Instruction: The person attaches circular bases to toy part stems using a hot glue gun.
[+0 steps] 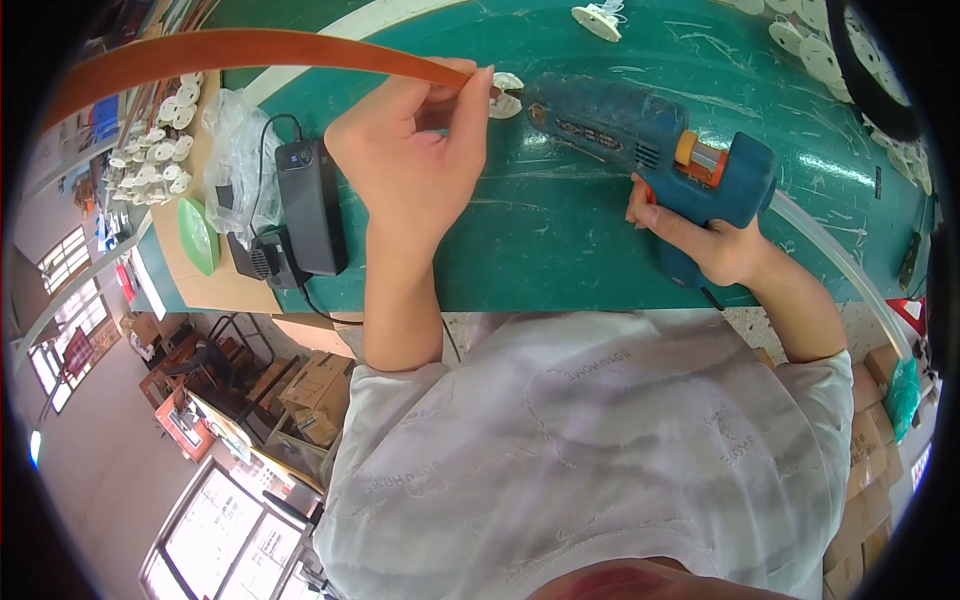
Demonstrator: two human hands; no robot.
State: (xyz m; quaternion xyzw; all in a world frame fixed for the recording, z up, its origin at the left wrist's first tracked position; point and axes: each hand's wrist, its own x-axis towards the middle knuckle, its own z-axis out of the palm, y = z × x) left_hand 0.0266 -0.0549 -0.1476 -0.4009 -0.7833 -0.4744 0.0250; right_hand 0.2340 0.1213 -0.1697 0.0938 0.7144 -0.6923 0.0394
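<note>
My left hand (415, 150) pinches the end of a long orange strip (240, 48), which arcs away to the left above the table. Just past those fingertips lies a small white round disc (505, 106) with a slot in it. My right hand (728, 248) grips a dark blue hot glue gun (610, 118) by its handle, the fingers curled around the trigger. The gun's nozzle points left, close beside the disc; whether it touches is hard to see. A long pale glue stick (845, 240) trails from the gun's back end.
On the green table (560, 270) at left stand a black box-shaped device (313, 205) with a cable, a clear plastic bag (240, 150) and a green dish (197, 237). White discs pile up at far left (150, 160) and far right (820, 60). One disc with threads (597, 22) lies at the back.
</note>
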